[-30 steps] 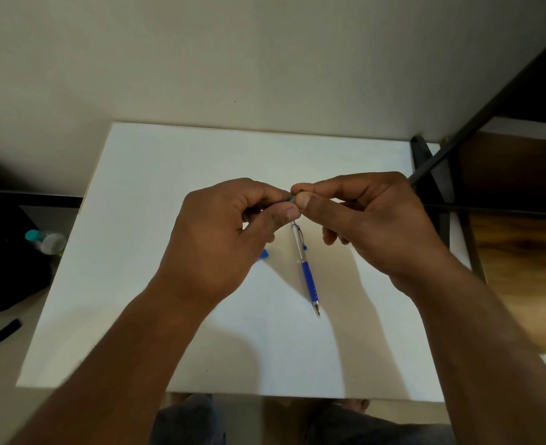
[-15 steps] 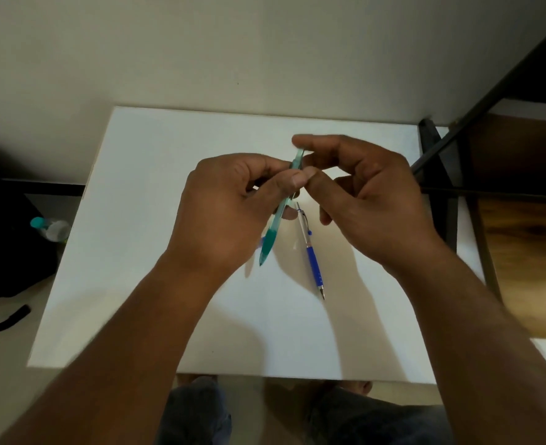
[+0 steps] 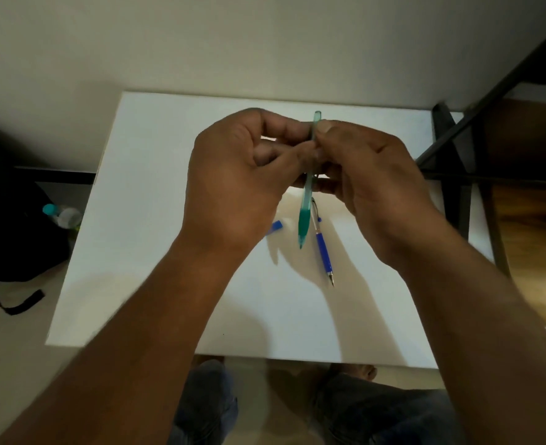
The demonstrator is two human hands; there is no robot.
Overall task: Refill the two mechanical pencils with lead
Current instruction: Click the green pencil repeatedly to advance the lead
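Note:
A green mechanical pencil hangs nearly upright above the white table, its tip pointing down toward me. My left hand and my right hand both pinch its upper barrel, fingers meeting near the top end. A blue mechanical pencil lies flat on the table just below and right of the green one, tip toward me. A small blue piece, perhaps a lead case, peeks out from under my left hand; most of it is hidden.
The table's back edge meets a pale wall. A black metal frame and wooden shelves stand at the right. A dark bag and a bottle sit on the floor at the left. My knees show below the front edge.
The green pencil came out from between my closed hands and swung from slanted to nearly upright. Both hands rose slightly toward the back of the table. The blue pencil stayed put.

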